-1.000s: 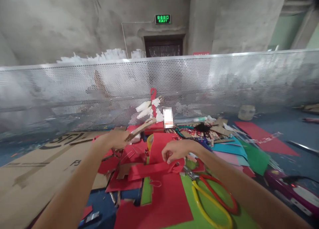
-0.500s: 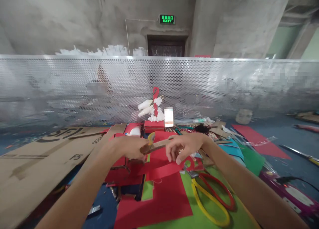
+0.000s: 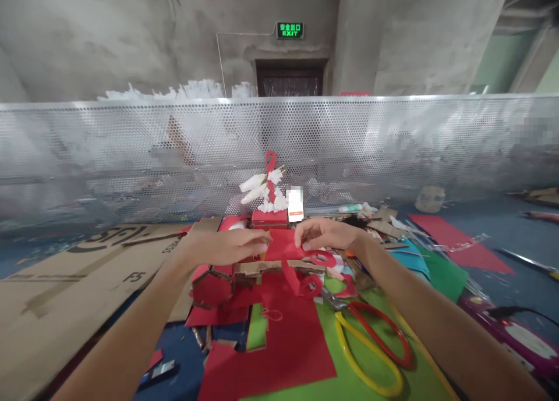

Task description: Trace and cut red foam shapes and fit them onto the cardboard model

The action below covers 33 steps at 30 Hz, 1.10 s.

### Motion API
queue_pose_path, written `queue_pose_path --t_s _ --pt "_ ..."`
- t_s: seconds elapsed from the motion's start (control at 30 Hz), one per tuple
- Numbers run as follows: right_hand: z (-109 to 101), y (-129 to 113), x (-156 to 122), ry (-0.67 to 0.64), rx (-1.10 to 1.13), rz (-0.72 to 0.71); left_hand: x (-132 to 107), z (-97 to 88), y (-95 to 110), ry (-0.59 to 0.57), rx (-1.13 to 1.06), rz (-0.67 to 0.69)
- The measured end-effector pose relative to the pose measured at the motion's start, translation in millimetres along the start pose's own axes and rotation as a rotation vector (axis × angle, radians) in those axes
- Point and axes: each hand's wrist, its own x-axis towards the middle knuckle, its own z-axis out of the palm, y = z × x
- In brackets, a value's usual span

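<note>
My left hand (image 3: 227, 247) and my right hand (image 3: 325, 233) both pinch the top edge of a red paper piece (image 3: 283, 247) held over the pile. Below them a brown cardboard strip (image 3: 271, 266) lies across the red paper, and curled red paper ends (image 3: 312, 284) hang under my right hand. Red paper sheets (image 3: 283, 343) and a hexagonal red-and-cardboard piece (image 3: 212, 284) lie beneath. Both hands are closed on the paper's edge.
Scissors with red and yellow handles (image 3: 371, 343) lie on a green sheet (image 3: 349, 383) at the right. A small red-and-white craft model (image 3: 268, 194) stands behind. Flat cardboard (image 3: 65, 279) lies left, coloured papers (image 3: 437, 267) right, a perforated metal screen (image 3: 393, 145) behind.
My left hand has set the cardboard strip down across the red paper. Both hands moved up and now pinch the red paper's top edge; the right hand shifted from the curled strip.
</note>
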Motion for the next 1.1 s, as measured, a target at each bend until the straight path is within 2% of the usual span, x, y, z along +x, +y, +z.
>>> queue_pose_path --t_s 0.1,0.2,0.33,0.47,0.57,0.67,0.77,0.87,1.0,1.1 --pt "10.4 -6.8 5.2 0.054 0.037 -0.057 -1.7 -3.1 13.3 0.011 -0.090 0.089" --pt "15.2 -9.9 9.1 0.144 0.137 -0.143 0.3 -2.3 23.9 0.066 -0.054 0.087" --pt "7.0 -0.9 7.6 0.218 0.292 -0.180 -0.6 -4.9 17.9 0.071 -0.228 0.095" --pt "-4.2 16.1 4.0 0.212 0.373 -0.058 -3.1 -8.5 -0.4 -0.005 -0.433 0.115" --pt "-6.5 26.1 3.9 0.193 0.383 0.011 -2.5 -9.1 -8.9 -0.017 -0.455 0.068" --pt "-4.7 28.8 3.2 0.194 0.417 0.139 -1.7 -9.0 -11.8 -0.024 -0.469 0.005" --pt "-2.7 24.7 -0.1 0.184 0.385 0.257 -1.6 -9.3 -13.0 -0.040 -0.443 -0.034" --pt "-3.4 17.3 -4.6 0.140 0.231 0.340 -1.3 -9.2 -14.7 -0.037 -0.395 -0.062" --pt "-6.4 9.5 -9.1 0.004 0.102 0.356 0.6 -8.2 -18.4 0.015 -0.304 -0.104" --pt "-6.7 8.6 -9.6 0.006 0.060 0.379 3.0 -7.9 -23.0 0.071 -0.182 -0.116"
